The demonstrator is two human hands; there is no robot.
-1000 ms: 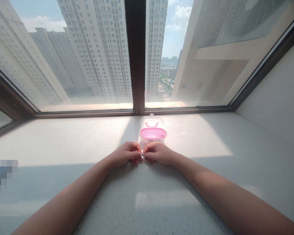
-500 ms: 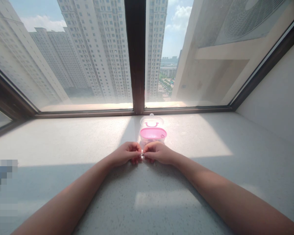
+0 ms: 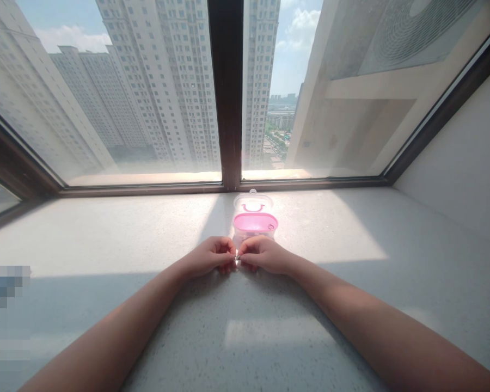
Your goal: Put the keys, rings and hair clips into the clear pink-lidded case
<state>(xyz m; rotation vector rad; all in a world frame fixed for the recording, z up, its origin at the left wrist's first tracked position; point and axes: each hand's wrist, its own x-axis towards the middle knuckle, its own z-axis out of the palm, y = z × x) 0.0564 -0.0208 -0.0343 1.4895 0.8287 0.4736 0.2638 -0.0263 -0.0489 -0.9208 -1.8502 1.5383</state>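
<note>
My left hand (image 3: pixel 213 255) and my right hand (image 3: pixel 264 254) meet fingertip to fingertip above the pale speckled sill. Between their pinched thumbs and forefingers shows a tiny shiny, metallic-looking piece (image 3: pixel 237 258), too small to name. Both hands are closed on it, and most of it is hidden by the fingers. Right behind them stands an open clear plastic box (image 3: pixel 255 222) with a pink rim and inner tray. Its clear lid (image 3: pixel 253 202), which has a pink handle, is tipped back toward the window. My right hand covers part of the box's front.
The speckled sill (image 3: pixel 212 348) stretches around my arms, striped by sunlight and shadow. A dark window frame (image 3: pixel 231 136) rises behind the box. A white wall (image 3: pixel 465 141) borders the right side. Something pixelated (image 3: pixel 2 294) lies at the left edge.
</note>
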